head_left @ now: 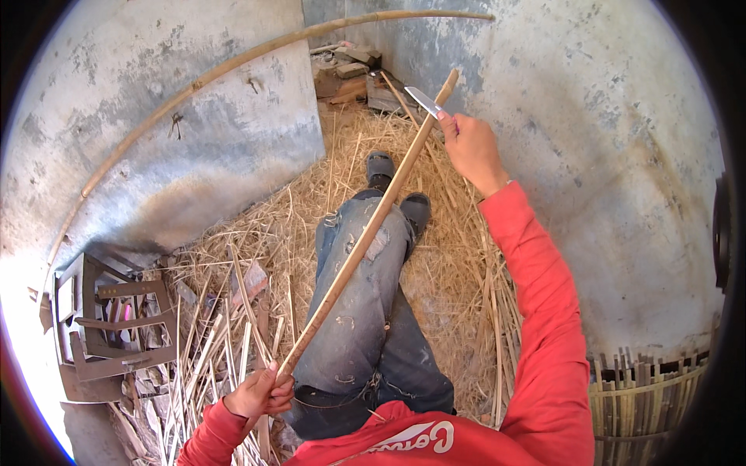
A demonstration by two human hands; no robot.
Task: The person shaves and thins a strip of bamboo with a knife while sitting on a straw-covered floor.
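A long split bamboo strip slants across my legs, from the lower left up to the far right. Its near end is pinched in my left hand, by my left thigh. My right hand is closed round the handle of a knife, up near the strip's far end. The knife's pale blade points up and to the left and lies across the strip; whether it cuts into it I cannot tell. The knife's handle is mostly hidden in my fingers.
Shavings and thin slats cover the floor around my legs. A long bent pole leans along the left wall. At the left stands a broken wooden frame. Bricks lie in the far corner. A slatted basket is at the lower right.
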